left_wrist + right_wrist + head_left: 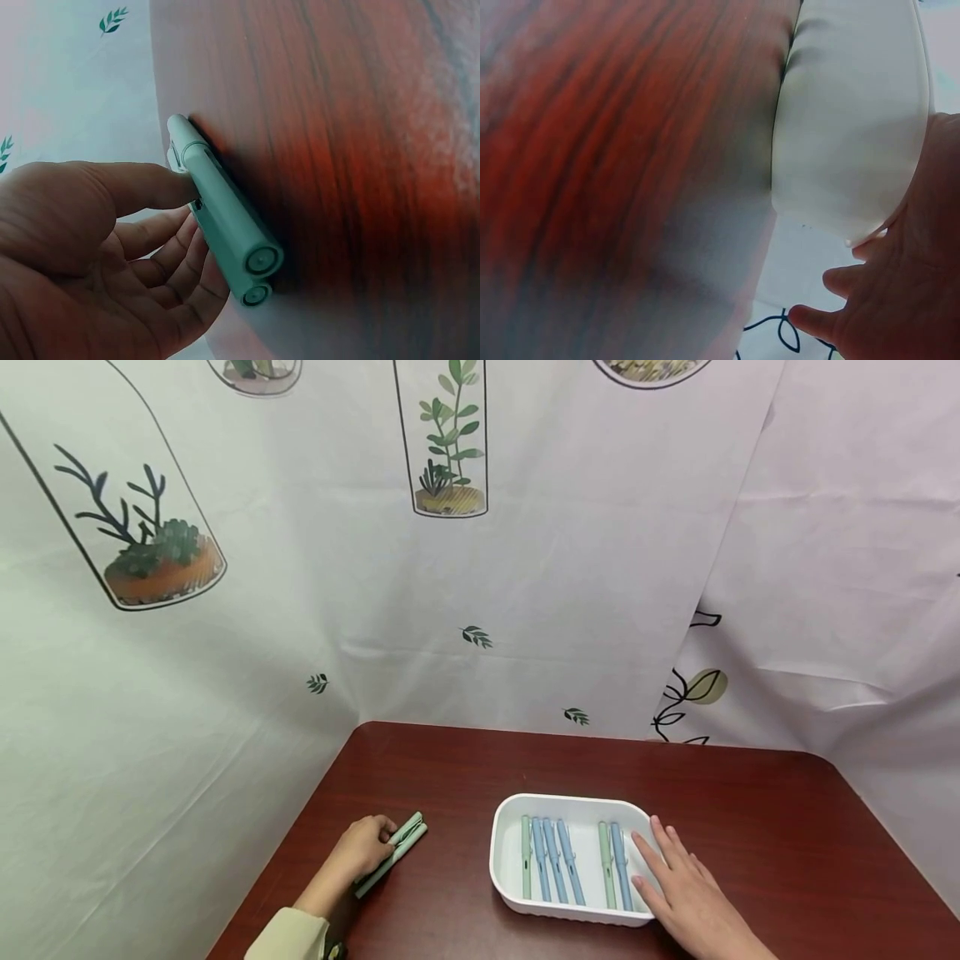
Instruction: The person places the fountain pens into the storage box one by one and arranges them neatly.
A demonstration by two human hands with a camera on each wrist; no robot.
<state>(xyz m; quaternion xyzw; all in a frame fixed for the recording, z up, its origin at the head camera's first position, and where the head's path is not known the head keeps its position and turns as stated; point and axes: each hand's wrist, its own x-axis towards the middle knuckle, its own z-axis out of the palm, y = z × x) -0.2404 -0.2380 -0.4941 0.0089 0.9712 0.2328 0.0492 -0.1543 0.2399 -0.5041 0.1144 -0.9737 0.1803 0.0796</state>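
Observation:
My left hand pinches two green pens between thumb and fingers, low at the table's left side. They lie side by side, and whether they touch the tabletop I cannot tell. A white tray stands to the right. Inside it, on the left, a green pen lies beside three blue pens. After a gap come another green pen and a blue pen. My right hand, fingers spread and fairly straight, is at the tray's right rim.
The dark red wooden table has rounded far corners. White cloth with printed plants hangs behind it and along both sides. The tray's outer wall rises from the tabletop in the right wrist view.

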